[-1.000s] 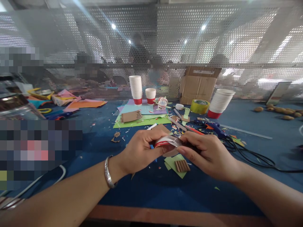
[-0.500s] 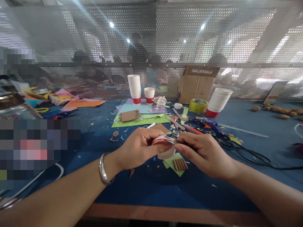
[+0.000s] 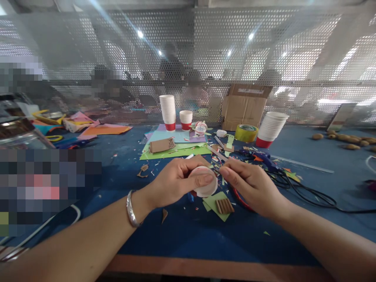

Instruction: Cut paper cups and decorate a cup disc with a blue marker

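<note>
My left hand [image 3: 176,182] pinches a cut-down paper cup [image 3: 207,188], white with some red at its rim. The thumb lies across its pale round face, which is turned toward me. Just right of it, my right hand [image 3: 249,182] is closed around red-handled scissors [image 3: 241,200]. A red handle curve shows below the palm, and a short dark tip points at the cup's edge; most of the tool is hidden by the fingers. Under the hands lie a corrugated cardboard piece [image 3: 225,205] and green paper [image 3: 213,203].
Stacked paper cups [image 3: 272,129], yellow tape [image 3: 246,133] and a cardboard box [image 3: 245,105] stand behind. A blue glue gun [image 3: 267,158] trails a black cable at right. Paper scraps litter the middle. Coloured paper [image 3: 105,129] and a jar [image 3: 17,133] are at left.
The cup piece has tilted so its round face turns toward me. My right hand has turned and backed slightly off its edge; the red handle now shows below that hand.
</note>
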A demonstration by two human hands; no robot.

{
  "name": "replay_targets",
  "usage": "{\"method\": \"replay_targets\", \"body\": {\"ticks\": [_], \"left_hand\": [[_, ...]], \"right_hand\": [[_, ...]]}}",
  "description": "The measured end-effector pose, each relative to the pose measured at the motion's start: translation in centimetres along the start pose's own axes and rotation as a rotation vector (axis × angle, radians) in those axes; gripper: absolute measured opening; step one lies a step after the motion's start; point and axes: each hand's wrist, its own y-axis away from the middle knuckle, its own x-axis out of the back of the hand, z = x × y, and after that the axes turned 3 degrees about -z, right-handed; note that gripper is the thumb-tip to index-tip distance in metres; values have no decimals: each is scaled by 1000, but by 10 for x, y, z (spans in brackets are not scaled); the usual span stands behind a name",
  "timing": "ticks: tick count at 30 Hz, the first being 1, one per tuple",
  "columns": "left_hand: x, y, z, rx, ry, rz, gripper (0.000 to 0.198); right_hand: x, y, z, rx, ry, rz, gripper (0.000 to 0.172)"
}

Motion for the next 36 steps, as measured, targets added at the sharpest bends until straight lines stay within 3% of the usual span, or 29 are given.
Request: {"method": "replay_targets", "body": {"ticks": [4,11,23,30,36], "left_hand": [[1,-1,-4,58,83,23,24],[0,-1,-6,121,195,107,20],[0,0,-4,58,126,42,19],[-3,0,-4,48,80,58,20],[-3,-1,-6,78,94,196,21]], "right_hand": [[2,-3,3,-41,14,40,42],[4,-2,3,-58,67,-62,39],[2,-1,1,-77,33,-131,38],[2,-1,1,-54,44,-106,38],[2,-3,5,-45,117,-12,39]]}}
